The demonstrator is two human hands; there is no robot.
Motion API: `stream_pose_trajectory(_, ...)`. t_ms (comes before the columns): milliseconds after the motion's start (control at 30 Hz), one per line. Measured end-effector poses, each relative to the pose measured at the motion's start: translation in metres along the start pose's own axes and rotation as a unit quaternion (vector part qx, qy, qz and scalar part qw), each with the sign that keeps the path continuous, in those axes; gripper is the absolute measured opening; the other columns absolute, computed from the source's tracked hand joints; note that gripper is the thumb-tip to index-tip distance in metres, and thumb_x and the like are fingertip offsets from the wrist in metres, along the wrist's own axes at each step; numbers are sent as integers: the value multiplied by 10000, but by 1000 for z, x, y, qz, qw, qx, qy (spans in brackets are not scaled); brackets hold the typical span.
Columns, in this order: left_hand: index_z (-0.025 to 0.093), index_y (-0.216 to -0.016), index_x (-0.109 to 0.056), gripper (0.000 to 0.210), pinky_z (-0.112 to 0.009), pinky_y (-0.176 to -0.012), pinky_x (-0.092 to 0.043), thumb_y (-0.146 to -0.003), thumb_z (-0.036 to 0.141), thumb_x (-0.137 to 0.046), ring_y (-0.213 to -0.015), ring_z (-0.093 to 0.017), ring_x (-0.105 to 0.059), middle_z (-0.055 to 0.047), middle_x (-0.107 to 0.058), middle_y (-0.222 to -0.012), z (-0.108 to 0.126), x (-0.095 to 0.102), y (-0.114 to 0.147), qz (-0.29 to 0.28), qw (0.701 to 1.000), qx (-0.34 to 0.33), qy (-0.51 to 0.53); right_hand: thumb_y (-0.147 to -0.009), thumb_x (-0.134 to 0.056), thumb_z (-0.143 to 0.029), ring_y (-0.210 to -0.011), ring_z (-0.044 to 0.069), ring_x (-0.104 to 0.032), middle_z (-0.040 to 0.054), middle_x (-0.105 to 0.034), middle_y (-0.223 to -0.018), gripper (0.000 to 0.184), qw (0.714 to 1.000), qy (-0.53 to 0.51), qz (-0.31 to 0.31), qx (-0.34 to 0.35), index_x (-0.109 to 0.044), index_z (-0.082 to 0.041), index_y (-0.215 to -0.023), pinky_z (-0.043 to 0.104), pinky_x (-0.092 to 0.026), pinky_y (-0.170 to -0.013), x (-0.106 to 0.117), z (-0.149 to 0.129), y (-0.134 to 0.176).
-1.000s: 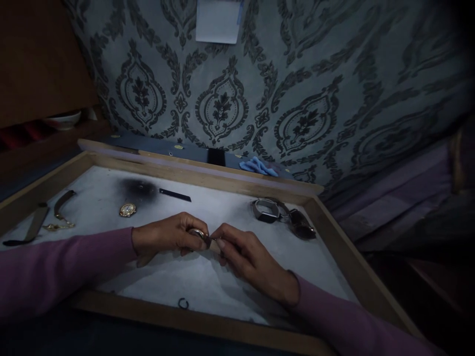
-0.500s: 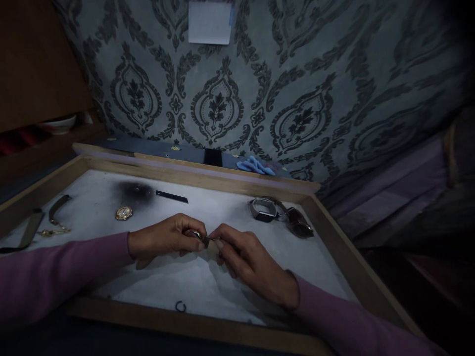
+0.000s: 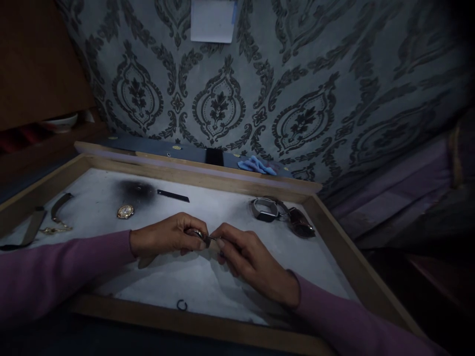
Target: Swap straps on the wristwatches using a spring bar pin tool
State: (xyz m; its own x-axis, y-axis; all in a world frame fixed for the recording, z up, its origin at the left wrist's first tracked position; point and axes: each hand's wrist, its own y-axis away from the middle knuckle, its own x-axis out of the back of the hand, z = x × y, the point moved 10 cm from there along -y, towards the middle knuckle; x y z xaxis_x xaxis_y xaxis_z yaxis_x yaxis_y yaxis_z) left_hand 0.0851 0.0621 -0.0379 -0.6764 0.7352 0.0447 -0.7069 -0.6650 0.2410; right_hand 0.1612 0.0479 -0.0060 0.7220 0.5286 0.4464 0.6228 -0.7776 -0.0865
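My left hand (image 3: pixel 166 236) is closed around a small watch (image 3: pixel 195 233), whose shiny curved case edge shows between thumb and fingers. Part of a strap seems to hang below this hand. Fingers of my right hand (image 3: pixel 252 259) pinch a thin metal piece (image 3: pixel 212 238) against the watch's right end; its kind is too small to make out. Both hands meet above the white bottom of a shallow wooden tray (image 3: pixel 208 324). Left of them lies a gold-rimmed watch face (image 3: pixel 125 212) without a strap.
A dark flat blade (image 3: pixel 173 196) lies behind my hands. Watches (image 3: pixel 265 209) and dark glasses (image 3: pixel 301 222) sit at the right, straps (image 3: pixel 33 226) and a gold chain (image 3: pixel 55 229) at the left. Near the front rim is a small black ring (image 3: pixel 181 305). A blue cloth (image 3: pixel 257 165) rests beyond the back rim.
The view has shifted slightly. Both hands keep nearly the same hold at the watch; the thin metal piece shows at a slightly different angle.
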Motion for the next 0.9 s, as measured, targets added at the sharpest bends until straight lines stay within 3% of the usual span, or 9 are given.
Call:
stream_pose_trajectory(633,160,-711,-584,96,-216,-502,-249,-741,246,-612,-485,-72,-322,88,-422,-508,-1,-2,1,-6,1000,11,2,-968,-404,-237,-456,81,-448,-32,-558,-614,157,999,34,-10,1,-525,-181,-884,210,-350,-469,-2,0,-1)
stream_pose_trajectory(833,157,-699,-575,120,-216,-494,-241,-733,257,-631,-481,-68,-318,86,-422,-505,-4,0,0,1,1000,23,12,-979,-387,-236,-531,110,-472,-45,-556,-621,124,998,66,5,23,-480,-193,-1049,246,-367,-551,0,-5,1)
stream_pose_trajectory(900,156,-696,-580,123,-217,-493,-241,-728,260,-639,-479,-68,-317,86,-418,-503,-4,0,0,6,1000,25,13,-978,-387,-245,-550,115,-480,-45,-538,-624,118,998,62,7,23,-487,-196,-1018,251,-367,-560,0,-4,1)
